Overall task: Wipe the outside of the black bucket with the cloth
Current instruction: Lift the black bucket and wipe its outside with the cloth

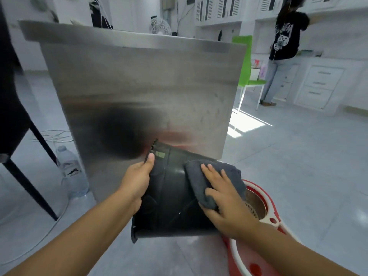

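The black bucket point(171, 196) lies tilted on its side in front of me, its base end pointing away toward a steel panel. My left hand point(137, 180) grips the bucket's left side, thumb on top near a small green sticker. A dark grey cloth point(211, 178) is draped over the bucket's upper right wall. My right hand point(223, 198) presses flat on the cloth, fingers spread, with the thumb curled round its lower edge.
A tall stainless steel panel point(139, 86) stands right behind the bucket. A red and white mop bucket point(256, 206) sits at the lower right. A water bottle point(71, 172) and black furniture legs point(29, 176) are at left. A person point(282, 50) stands by a green chair point(247, 62) and white cabinets.
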Demonstrator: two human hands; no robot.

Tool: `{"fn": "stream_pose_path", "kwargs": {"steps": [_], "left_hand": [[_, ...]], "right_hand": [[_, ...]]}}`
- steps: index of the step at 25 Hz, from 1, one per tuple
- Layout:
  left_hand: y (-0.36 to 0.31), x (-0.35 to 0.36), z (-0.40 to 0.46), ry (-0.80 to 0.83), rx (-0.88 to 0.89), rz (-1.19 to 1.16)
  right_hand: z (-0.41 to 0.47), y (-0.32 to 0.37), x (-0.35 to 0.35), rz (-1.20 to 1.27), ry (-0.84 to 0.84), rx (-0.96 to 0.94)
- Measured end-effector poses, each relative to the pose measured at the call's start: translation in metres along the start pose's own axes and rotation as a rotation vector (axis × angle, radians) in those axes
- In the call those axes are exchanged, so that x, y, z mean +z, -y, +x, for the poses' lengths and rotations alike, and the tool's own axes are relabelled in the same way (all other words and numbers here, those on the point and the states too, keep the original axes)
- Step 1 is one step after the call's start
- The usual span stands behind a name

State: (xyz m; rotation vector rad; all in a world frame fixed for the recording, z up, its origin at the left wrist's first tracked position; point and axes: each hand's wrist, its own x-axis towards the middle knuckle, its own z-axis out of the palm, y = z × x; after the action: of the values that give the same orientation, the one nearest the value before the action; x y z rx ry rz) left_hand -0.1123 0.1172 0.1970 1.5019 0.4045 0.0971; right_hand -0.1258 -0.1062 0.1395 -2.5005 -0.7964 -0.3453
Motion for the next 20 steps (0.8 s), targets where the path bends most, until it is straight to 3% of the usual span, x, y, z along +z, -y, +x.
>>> {"fn": "stream_pose_path", "kwargs": {"steps": [4,8,12,17,20], "left_hand": [[0.001,0.013,-0.024,0.158,0.055,-0.04],[0.002,0.019,-0.029,0.207,0.134,-0.069],[-0.008,0.005,-0.02,0.107,0.212,-0.123],[-0.022,-0.005,-0.008,-0.053,0.166,-0.258],[-0.018,0.004,-0.017,0.018,0.128,-0.266]], "right_hand": [[0.009,0.028,0.002,-0.028,-0.134,-0.088],[0.029,0.007,-0.016,-0.055,-0.17,0.119],[0.025,-0.017,-0.02,-0.037,-0.195,0.292],[0.007,0.021,0.006,-0.132,-0.092,0.134],[0.008,0.045,0.017,-0.24,-0.094,-0.024]]}}
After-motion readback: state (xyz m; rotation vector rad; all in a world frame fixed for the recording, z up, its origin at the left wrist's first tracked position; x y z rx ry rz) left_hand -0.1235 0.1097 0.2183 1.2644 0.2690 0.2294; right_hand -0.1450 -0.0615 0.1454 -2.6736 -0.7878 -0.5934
